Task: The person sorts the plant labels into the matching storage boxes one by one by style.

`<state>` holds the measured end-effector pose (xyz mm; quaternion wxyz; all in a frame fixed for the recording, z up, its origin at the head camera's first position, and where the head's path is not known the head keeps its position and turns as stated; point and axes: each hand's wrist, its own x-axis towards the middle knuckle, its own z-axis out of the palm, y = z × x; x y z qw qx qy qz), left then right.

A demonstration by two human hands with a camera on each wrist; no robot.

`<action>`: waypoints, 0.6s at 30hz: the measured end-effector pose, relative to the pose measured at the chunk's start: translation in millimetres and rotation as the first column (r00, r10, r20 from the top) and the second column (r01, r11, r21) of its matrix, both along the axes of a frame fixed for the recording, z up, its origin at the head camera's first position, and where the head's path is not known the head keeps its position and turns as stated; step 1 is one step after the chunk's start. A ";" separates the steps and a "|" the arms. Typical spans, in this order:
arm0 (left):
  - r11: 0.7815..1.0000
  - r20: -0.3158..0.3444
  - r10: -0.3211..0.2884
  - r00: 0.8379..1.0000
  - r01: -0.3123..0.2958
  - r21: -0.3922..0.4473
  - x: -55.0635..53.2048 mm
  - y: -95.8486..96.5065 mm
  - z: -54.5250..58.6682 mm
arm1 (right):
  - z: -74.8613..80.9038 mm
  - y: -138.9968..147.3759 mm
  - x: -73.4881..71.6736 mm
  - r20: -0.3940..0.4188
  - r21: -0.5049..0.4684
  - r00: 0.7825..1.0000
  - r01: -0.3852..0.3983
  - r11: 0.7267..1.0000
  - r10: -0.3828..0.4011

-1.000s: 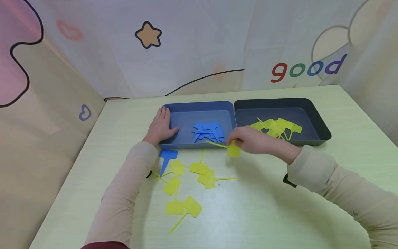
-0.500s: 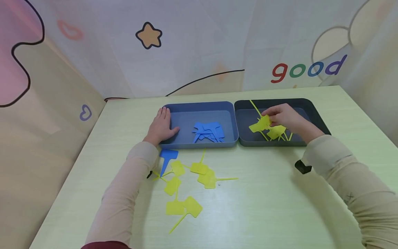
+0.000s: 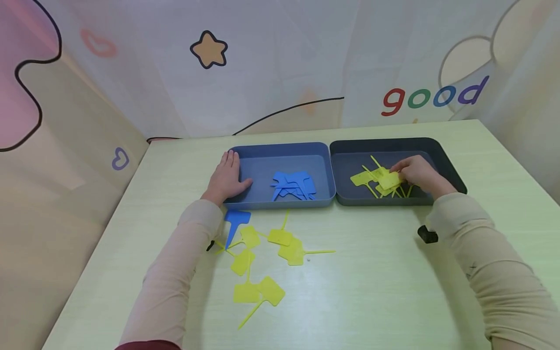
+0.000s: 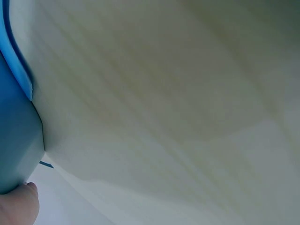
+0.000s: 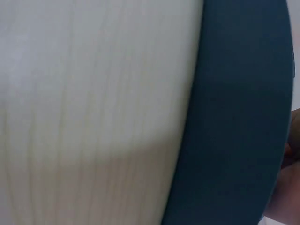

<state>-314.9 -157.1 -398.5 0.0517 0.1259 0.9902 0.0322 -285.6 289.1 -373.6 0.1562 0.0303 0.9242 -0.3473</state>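
My left hand (image 3: 226, 177) rests on the left rim of the blue tray (image 3: 280, 150), fingers straight and thumb over the inside. Several blue T-shaped plant labels (image 3: 302, 182) lie in that tray. My right hand (image 3: 418, 172) is inside the dark tray (image 3: 444, 167), pinching a yellow plant label (image 3: 391, 180) low over several other yellow labels (image 3: 360, 179). In the right wrist view the dark tray's wall (image 5: 234, 112) hides most of the hand. The left wrist view shows only a fingertip (image 4: 19, 204) beside the blue tray's wall (image 4: 18, 136).
In front of the blue tray, one blue label (image 3: 237, 218) lies on the table (image 3: 372, 291). Several yellow labels (image 3: 271, 290) are scattered near it, some overlapping. Both trays stand side by side, with a printed curtain (image 3: 280, 63) behind them.
My right hand has carried a yellow label from in front of the trays into the dark tray, then shifted slightly right and lower. The left hand has stayed in place.
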 end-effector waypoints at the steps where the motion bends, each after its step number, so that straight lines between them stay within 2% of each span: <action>1: 1.000 0.001 0.002 1.000 -0.002 0.001 -0.2 0.0 0.0 | -1.6 0.3 -0.6 -0.011 0.006 1.000 0.003 1.000 -0.003; 6: 1.000 0.008 0.010 1.000 -0.011 0.006 -0.4 0.0 0.5 | -7.2 -1.1 -2.4 -0.057 0.038 0.998 0.024 0.999 -0.021; 13: 1.000 0.009 0.012 1.000 -0.012 0.007 -1.0 -0.7 0.6 | -5.6 -8.2 -0.8 -0.080 0.099 0.994 0.089 0.991 -0.081; 18: 1.000 0.010 0.015 1.000 -0.015 0.015 -0.4 -0.5 1.0 | -2.2 -12.9 2.3 -0.152 0.159 0.983 0.130 0.979 -0.106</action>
